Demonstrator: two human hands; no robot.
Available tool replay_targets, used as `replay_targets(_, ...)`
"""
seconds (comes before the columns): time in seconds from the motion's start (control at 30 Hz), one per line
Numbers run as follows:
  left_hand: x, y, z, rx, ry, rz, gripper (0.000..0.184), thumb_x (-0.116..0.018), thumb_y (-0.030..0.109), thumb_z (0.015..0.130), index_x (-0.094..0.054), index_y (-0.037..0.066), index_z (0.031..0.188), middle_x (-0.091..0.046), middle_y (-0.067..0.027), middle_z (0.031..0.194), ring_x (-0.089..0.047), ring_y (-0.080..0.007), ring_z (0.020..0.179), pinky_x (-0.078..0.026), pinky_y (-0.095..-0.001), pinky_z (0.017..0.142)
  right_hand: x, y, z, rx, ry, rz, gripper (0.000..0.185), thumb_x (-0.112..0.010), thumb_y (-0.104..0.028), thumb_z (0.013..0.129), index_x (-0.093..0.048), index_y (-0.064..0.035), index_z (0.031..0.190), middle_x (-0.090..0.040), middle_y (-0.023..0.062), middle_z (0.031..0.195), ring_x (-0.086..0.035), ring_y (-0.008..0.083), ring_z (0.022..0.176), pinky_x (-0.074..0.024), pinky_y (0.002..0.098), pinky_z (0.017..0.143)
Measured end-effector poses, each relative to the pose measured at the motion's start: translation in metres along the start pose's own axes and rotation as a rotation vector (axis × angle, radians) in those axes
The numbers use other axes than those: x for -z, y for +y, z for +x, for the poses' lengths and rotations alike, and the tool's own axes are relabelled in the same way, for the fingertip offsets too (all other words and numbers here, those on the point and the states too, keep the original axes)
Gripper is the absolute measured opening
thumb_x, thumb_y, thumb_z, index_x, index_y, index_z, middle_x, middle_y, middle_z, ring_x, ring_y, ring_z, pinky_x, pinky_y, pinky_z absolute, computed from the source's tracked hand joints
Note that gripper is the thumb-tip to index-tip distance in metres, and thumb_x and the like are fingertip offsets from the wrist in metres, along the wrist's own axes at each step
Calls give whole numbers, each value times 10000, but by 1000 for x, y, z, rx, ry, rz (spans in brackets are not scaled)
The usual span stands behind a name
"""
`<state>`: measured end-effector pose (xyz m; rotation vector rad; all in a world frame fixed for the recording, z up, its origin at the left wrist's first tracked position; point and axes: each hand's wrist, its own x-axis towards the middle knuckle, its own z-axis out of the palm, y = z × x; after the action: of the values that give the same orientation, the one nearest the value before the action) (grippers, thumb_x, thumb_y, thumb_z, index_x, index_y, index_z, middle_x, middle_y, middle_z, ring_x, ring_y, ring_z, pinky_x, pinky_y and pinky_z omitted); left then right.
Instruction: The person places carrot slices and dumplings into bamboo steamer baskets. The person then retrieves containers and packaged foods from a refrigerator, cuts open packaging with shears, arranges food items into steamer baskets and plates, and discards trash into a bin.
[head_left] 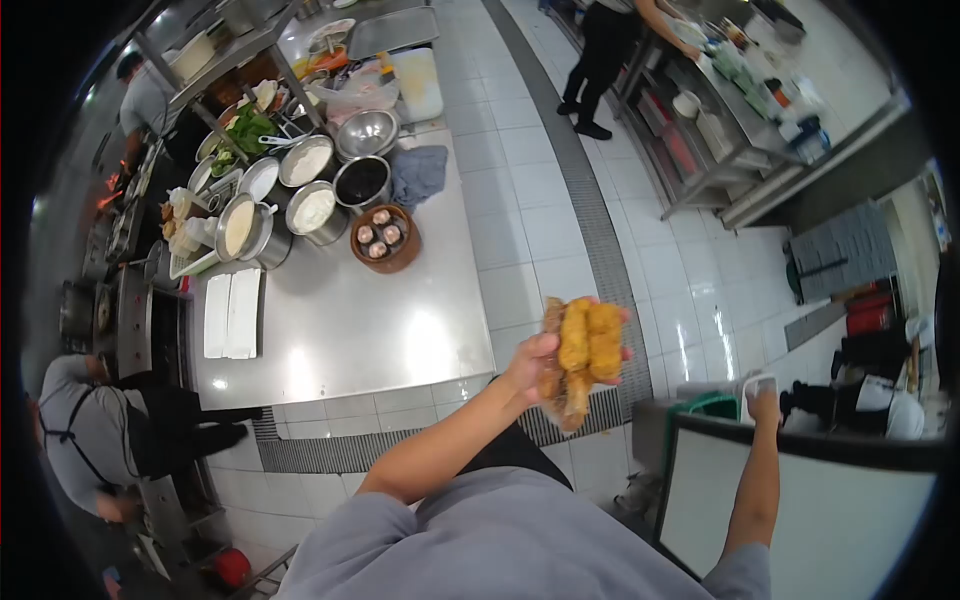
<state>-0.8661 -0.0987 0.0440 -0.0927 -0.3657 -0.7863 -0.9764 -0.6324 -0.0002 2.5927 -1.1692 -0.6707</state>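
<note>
In front of my body, my left hand is closed around several golden breaded rolls, which lie side by side in the palm. Clear plastic wrap hangs about them and partly covers some. Far to the right, my right hand reaches out with its fingers bent round a pale, loop-like part; what exactly it is I cannot make out. Under that arm stands a large white panel with a dark rim, and a green bin is beside it.
A steel table on the left bears a steamer basket of dumplings, metal bowls, a grey cloth and white trays. Co-workers stand at the left edge and by a steel shelf table at the back right. A floor grate crosses the tiles.
</note>
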Motion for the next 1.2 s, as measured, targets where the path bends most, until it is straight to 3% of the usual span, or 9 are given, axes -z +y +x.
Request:
replay_targets(0.07, -1, 38, -14, -91, 8, 63, 694, -754, 313, 822, -428, 215, 1427, -305, -171, 1530, -425, -471, 1331, -476, -619, 999, -16, 3, 8, -106, -112, -100, 728, -482, -653, 915, -549, -107, 1392, -534, 144, 1429, -512, 408, 1300, -364, 759, 929)
replay_targets(0.3, 5, 113, -67, -393, 84, 157, 745, -764, 310, 816, -404, 224, 1463, -280, -168, 1555, -424, -483, 1324, -452, -654, 1012, 11, -56, -51, -158, -403, -281, 823, -373, -735, 926, -543, -90, 1409, -502, 136, 1471, -487, 360, 1346, -333, 650, 1081)
replay_targets(0.37, 7, 119, -76, -521, 84, 147, 744, -758, 303, 827, -396, 224, 1473, -272, -163, 1566, -437, -484, 1312, -440, -663, 1020, -58, -27, -17, 248, -390, -456, 740, -417, -714, 924, -629, -128, 1324, -610, 140, 1354, -502, 287, 1344, -434, 453, 1056)
replay_targets(0.47, 11, 124, -82, -654, 75, 146, 742, -759, 306, 833, -394, 221, 1474, -275, -162, 1565, -432, -494, 1315, -423, -684, 1028, -88, -72, 13, 140, -909, -376, 761, -579, -720, 831, -640, -121, 1296, -700, 162, 1115, -678, 296, 1043, -510, 434, 928)
replay_targets(0.57, 14, 114, -95, -831, 146, 173, 740, -763, 332, 832, -406, 218, 1470, -278, -169, 1557, -432, -494, 1321, -435, -695, 1014, -73, -194, 47, 660, -491, -410, 726, -627, -602, 871, -592, -12, 1293, -682, 216, 1136, -652, 366, 1073, -515, 465, 915)
replay_targets(0.63, 18, 114, -98, -925, 87, 284, 731, -740, 322, 860, -383, 216, 1488, -265, -135, 1566, -417, -494, 1331, -420, -715, 1019, 2, -317, 8, 928, -23, 1, 580, -662, -524, 857, -643, -26, 1154, -667, 189, 1190, -630, 378, 1099, -505, 485, 932)
replay_targets(0.8, 14, 74, -115, -1262, 146, 307, 724, -763, 330, 833, -424, 213, 1462, -296, -142, 1549, -459, -473, 1293, -472, -685, 987, 150, -562, -129, 1744, -30, 695, 290, -646, -293, 921, -669, -23, 1024, -680, 160, 924, -653, 318, 827, -512, 417, 732)
replay_targets(1.1, 15, 27, -176, -1500, 186, 393, 758, -674, 345, 901, -303, 95, 1513, -261, -143, 1569, -438, -447, 1324, -453, -679, 1014, 136, -697, -250, 1495, -44, 656, 460, -633, -461, 890, -688, -48, 1085, -726, 183, 987, -680, 363, 971, -515, 431, 848)
replay_targets(1.2, 30, 42, -207, -1401, 315, 403, 773, -665, 326, 905, -273, 100, 1532, -257, -150, 1578, -440, -448, 1326, -438, -665, 1036, 132, -682, -259, 1404, -125, 673, 446, -629, -421, 886, -686, -21, 1077, -718, 164, 789, -717, 288, 757, -551, 389, 710)
